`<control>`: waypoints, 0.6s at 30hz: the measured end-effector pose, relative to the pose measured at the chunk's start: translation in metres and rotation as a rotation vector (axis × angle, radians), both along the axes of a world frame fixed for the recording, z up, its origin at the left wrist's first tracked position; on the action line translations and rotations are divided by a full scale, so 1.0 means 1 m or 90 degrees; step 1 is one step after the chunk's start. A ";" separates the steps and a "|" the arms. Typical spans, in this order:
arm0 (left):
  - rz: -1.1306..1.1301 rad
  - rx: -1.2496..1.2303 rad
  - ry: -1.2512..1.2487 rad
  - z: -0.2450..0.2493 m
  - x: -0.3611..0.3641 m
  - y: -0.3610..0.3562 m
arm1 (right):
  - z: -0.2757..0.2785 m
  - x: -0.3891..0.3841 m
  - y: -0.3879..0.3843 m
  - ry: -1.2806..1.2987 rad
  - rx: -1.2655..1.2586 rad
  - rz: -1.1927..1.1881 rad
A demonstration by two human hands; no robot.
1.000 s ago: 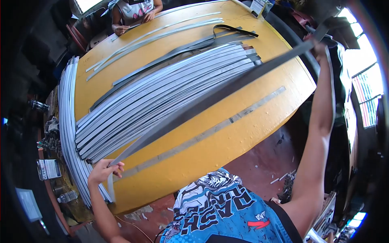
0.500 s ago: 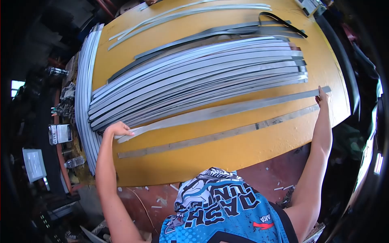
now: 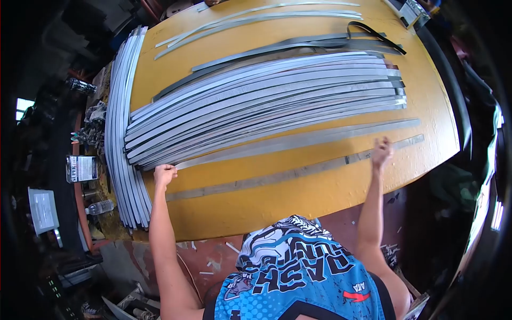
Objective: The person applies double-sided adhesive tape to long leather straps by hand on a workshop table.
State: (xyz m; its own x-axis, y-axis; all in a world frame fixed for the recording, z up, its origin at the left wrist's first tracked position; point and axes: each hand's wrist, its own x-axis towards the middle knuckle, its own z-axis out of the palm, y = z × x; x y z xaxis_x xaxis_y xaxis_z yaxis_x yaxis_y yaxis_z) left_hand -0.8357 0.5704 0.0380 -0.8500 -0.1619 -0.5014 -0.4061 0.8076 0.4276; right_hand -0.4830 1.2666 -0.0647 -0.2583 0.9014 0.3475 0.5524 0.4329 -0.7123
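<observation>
My left hand [image 3: 166, 174] pinches the left end of a long grey strip [image 3: 298, 141], which stretches across the yellow table [image 3: 256, 213] to the right. The far right end of that strip lies free. My right hand [image 3: 382, 153] is over the right part of a second, stained grey strip [image 3: 282, 175], nearer my body; its fingers are curled up but smeared by motion. Just beyond the pinched strip lies a wide stack of pale strips with dark edges [image 3: 261, 93].
A bundle of long strips [image 3: 118, 128] runs along the table's left edge. Dark strips [image 3: 266, 52] and thin pale strips [image 3: 266, 17] lie farther back. To the left are a plastic bottle [image 3: 100, 207], a labelled box [image 3: 82, 168] and a clear container [image 3: 44, 210].
My right hand has let go of the grey strip's right end and moved left and towards me. My left hand keeps the other end, and the strip's right end has shifted left.
</observation>
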 end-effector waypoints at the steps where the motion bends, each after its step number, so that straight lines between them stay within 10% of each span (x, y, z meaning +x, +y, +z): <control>1: -0.002 0.008 0.058 -0.005 0.004 -0.002 | 0.030 -0.016 -0.051 -0.024 -0.055 0.036; 12: -0.071 -0.014 0.438 -0.024 0.032 0.010 | 0.059 -0.063 -0.326 0.078 -0.353 0.475; 15: 0.034 0.424 0.346 0.003 0.036 0.024 | 0.084 -0.062 -0.350 -0.056 -0.589 0.607; 18: -0.083 0.523 0.474 0.070 0.063 0.069 | 0.090 -0.078 -0.362 0.062 -0.940 0.641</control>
State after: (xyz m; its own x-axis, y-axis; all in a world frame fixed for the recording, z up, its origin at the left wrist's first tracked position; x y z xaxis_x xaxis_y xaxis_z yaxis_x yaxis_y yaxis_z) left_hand -0.7724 0.6397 0.1083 -0.9692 0.0963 0.2267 0.2413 0.1855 0.9526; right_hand -0.5611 0.9046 0.0256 -0.8800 -0.0279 -0.4741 0.4409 -0.4191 -0.7937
